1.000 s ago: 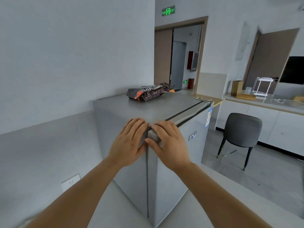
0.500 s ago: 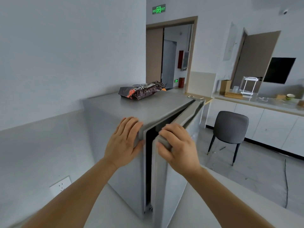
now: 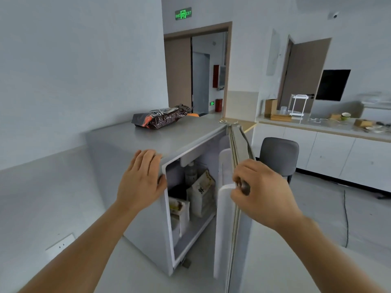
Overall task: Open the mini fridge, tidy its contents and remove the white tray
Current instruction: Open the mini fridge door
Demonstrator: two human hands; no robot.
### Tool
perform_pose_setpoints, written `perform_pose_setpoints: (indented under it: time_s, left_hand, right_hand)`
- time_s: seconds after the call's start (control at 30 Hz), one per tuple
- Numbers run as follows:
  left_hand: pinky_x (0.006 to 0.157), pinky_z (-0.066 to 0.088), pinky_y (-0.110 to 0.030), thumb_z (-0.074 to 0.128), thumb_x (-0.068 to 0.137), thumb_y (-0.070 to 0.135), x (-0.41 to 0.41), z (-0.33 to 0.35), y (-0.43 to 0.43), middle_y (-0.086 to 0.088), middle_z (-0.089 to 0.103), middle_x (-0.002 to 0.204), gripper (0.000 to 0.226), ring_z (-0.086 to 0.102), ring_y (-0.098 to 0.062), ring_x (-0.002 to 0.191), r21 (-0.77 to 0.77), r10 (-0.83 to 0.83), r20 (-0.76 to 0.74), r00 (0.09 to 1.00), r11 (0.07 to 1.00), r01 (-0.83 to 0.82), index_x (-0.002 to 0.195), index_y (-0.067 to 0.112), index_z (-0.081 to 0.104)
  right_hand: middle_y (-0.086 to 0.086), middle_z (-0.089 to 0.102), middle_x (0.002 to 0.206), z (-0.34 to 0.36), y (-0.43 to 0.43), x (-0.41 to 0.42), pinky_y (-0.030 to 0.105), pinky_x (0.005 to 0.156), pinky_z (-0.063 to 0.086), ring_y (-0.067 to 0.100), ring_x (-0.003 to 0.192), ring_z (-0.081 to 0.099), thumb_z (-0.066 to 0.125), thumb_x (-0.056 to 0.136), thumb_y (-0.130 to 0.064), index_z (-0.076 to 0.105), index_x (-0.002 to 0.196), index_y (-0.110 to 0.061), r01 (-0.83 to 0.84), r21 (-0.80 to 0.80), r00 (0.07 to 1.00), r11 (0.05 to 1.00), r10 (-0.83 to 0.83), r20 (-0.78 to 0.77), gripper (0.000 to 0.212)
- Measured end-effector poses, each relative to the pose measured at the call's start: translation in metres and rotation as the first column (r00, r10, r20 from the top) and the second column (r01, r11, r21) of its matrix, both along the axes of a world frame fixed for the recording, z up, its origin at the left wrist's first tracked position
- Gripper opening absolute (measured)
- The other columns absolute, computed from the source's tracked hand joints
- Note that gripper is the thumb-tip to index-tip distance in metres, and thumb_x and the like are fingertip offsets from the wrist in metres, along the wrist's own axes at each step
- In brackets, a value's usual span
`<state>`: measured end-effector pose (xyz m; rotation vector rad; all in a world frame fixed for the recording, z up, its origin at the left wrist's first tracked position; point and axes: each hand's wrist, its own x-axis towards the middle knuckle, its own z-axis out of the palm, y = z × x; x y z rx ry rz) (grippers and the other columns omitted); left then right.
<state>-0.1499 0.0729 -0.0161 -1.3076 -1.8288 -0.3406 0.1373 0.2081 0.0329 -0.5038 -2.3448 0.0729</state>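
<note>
Your left hand (image 3: 142, 180) lies flat, fingers spread, on the grey mini fridge (image 3: 135, 144) top corner, holding nothing. Right hand (image 3: 257, 188) is curled around the door edge (image 3: 227, 208), door half open. Contents sit between your hands, right hand nearer; white tray not identifiable.
</note>
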Motion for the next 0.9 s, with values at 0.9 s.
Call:
perform_pose_setpoints:
  time_s: [0.9]
  left_hand:
    - [0.101, 0.039, -0.059, 0.042, 0.085, 0.028, 0.055, 0.013, 0.029, -0.029, 0.053, 0.128, 0.064, 0.049, -0.044, 0.107, -0.167, 0.325, -0.054, 0.944, 0.929, -0.330, 0.139, -0.006, 0.048]
  right_hand:
    - [0.017, 0.052, 0.132, -0.031, 0.080, 0.073, 0.056, 0.110, 0.028, 0.040, 0.129, 0.039, 0.061, 0.083, -0.039, 0.063, 0.120, -0.017, 0.449, 0.482, 0.750, 0.753, -0.610, 0.254, 0.043]
